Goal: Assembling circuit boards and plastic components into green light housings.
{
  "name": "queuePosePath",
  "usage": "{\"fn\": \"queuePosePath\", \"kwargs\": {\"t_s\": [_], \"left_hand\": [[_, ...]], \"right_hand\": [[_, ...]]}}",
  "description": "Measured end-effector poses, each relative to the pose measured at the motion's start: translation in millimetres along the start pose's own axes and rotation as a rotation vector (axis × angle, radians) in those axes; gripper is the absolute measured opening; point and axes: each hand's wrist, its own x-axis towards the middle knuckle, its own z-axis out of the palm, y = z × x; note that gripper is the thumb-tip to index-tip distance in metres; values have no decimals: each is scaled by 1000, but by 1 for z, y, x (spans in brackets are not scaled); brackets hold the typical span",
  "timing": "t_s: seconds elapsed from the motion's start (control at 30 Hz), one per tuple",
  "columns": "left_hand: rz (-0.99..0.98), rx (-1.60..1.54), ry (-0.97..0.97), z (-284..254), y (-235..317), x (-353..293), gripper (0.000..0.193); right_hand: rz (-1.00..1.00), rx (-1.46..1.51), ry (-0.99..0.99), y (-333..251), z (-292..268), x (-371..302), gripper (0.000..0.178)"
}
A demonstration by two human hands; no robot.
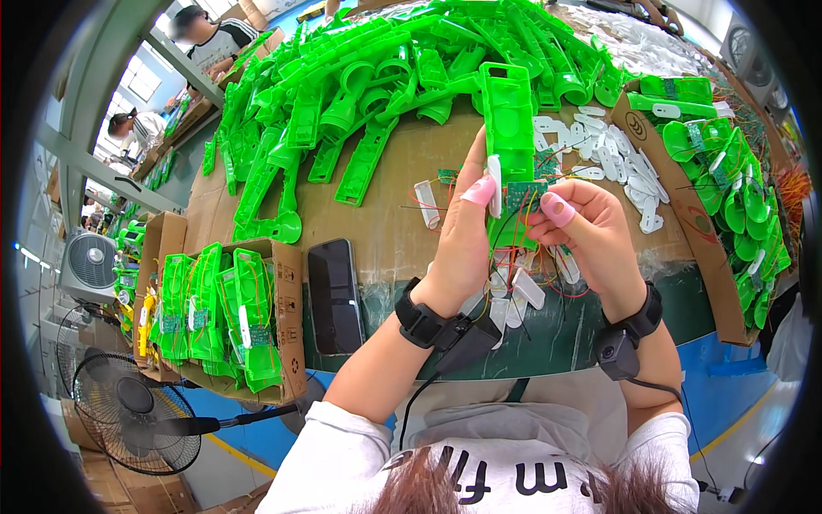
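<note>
My left hand (467, 227) is closed around a bright green plastic housing (509, 128) that stands lengthwise away from me, with a small white plastic piece (494, 176) under the thumb. At the housing's lower part sits a small green circuit board (524, 197) with red, yellow and dark wires. My right hand (582, 224) pinches at the board's right edge, its thumb and fingers together; whether they grip the board or a wire cannot be made out. Both thumbs wear pink covers. White plastic pieces (528, 289) and loose wires lie beneath my hands.
A heap of green housings (377, 77) covers the table's far side. White pieces (621, 163) are spread at right. Cardboard boxes with wired housings stand at left (291, 317) and right (685, 214). A phone (335, 295) lies left of my arm; a fan (137, 403) stands beyond.
</note>
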Motion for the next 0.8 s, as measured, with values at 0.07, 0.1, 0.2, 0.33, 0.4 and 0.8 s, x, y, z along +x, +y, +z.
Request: {"fn": "queuePosePath", "kwargs": {"t_s": [0.07,0.1,0.2,0.33,0.4,0.8], "left_hand": [[16,13,-12,-1,-2,-1,53],[32,25,-24,-2,-3,-2,53],[47,68,-19,-8,-7,-1,52],[36,88,-14,-8,-8,-2,51],[40,64,-4,-7,-8,-2,51],[245,145,207,-6,4,-3,51]], "right_hand": [[-22,-23,0,0,1,0,16],[-24,-16,0,1,1,-1,16],[-14,-18,8,-1,3,-2,16],[-9,-36,1,2,-1,-1,16],[-5,-45,19,-1,1,-1,15],[-203,206,99,1,4,4,13]]}}
